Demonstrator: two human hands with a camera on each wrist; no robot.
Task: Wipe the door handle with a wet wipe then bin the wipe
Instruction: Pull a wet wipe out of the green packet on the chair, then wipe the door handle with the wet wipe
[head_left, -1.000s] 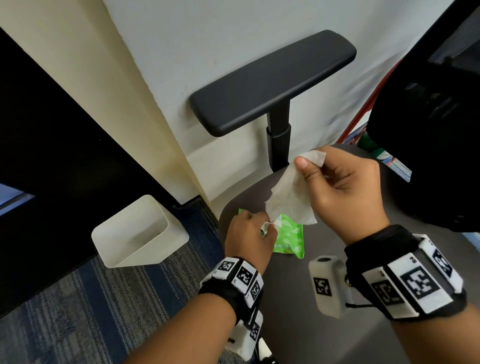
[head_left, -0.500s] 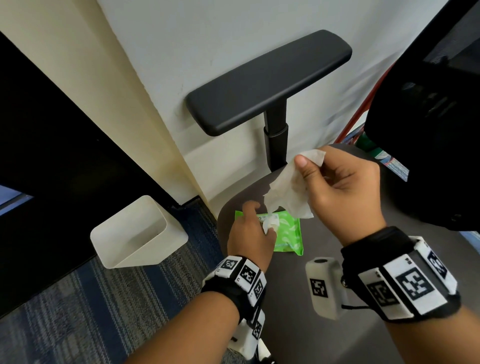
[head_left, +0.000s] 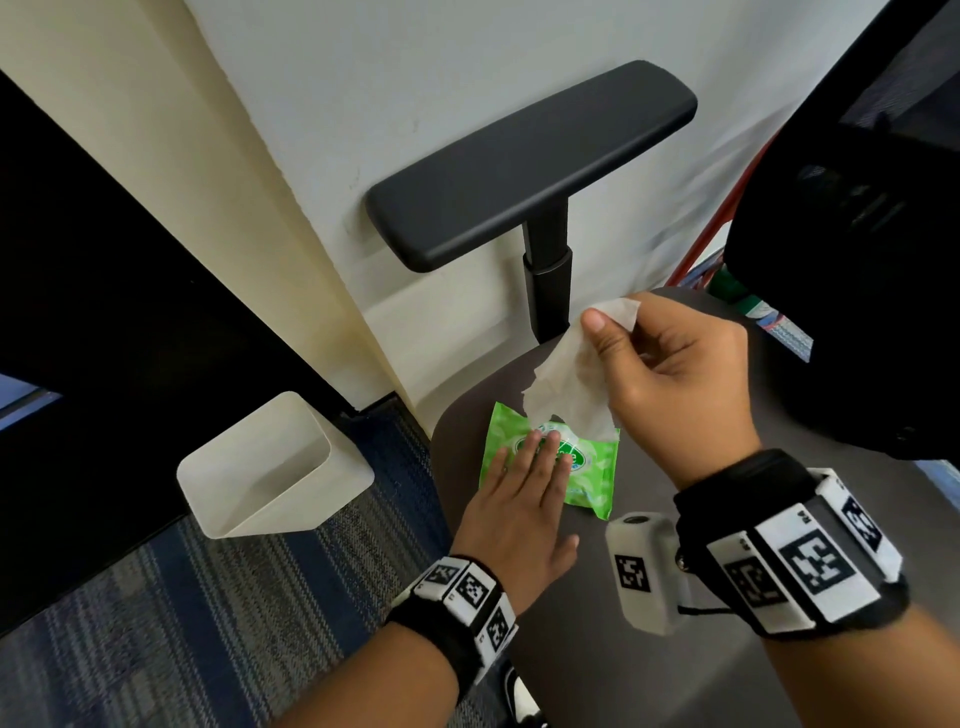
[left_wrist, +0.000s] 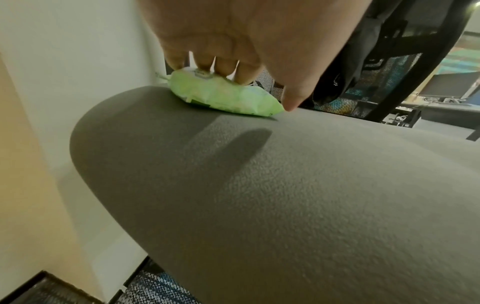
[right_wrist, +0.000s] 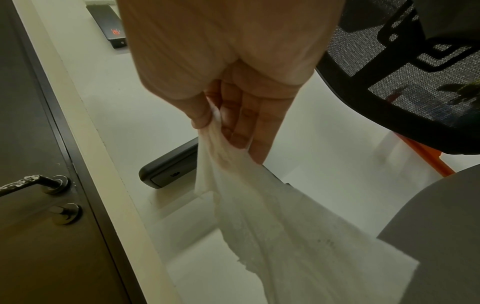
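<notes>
A white wet wipe (head_left: 569, 379) (right_wrist: 272, 216) hangs from my right hand (head_left: 670, 374), pinched between thumb and fingers (right_wrist: 233, 123) above the chair seat. Below it the green wipe pack (head_left: 587, 473) (left_wrist: 223, 96) lies on the grey seat (head_left: 649, 675). My left hand (head_left: 524, 493) lies flat on the pack with straight fingers (left_wrist: 226, 67) pressing its top. In the right wrist view the dark door's lever handle (right_wrist: 28, 184) shows at the left, speckled white. The white bin (head_left: 270, 467) stands on the carpet left of the chair.
The chair's black armrest (head_left: 530, 161) juts out over the seat, close to the white wall. Its mesh backrest (head_left: 857, 234) fills the right side. The dark door (head_left: 104, 312) and cream frame stand at the left. Striped blue-grey carpet (head_left: 156, 623) covers the floor.
My left hand has let go of the wipe's lower end and flattened onto the green pack. The right hand keeps the wipe pinched at about the same height.
</notes>
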